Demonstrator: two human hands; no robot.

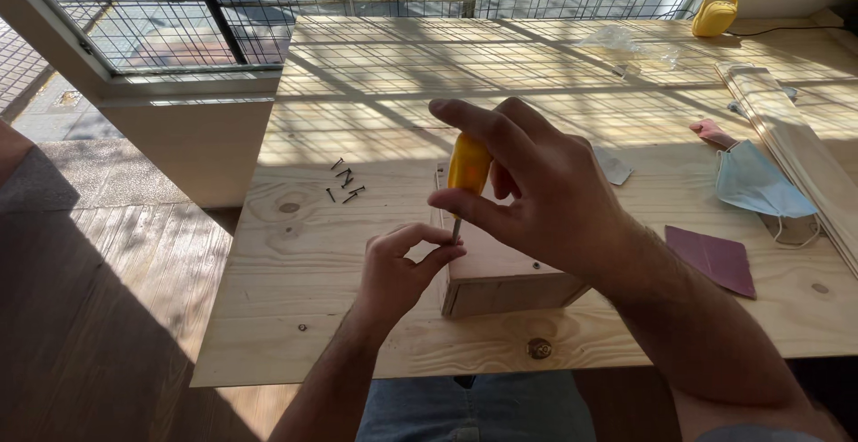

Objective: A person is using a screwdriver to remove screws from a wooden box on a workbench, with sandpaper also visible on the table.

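At frame centre, the right hand (536, 196) grips a yellow screwdriver (467, 169) upright, tip down; the left hand (398, 272) pinches its shaft beside the wooden box (500, 286) on the bench (357, 120).

Single head-worn view: looks down and forward from above the person's lap, close over the near edge of the bench (295, 335), facing across it toward the grilled window (179, 13) beyond.

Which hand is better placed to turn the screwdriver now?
Right. The right hand already grips the yellow screwdriver by its handle, while the left hand pinches near its tip at the wooden box.
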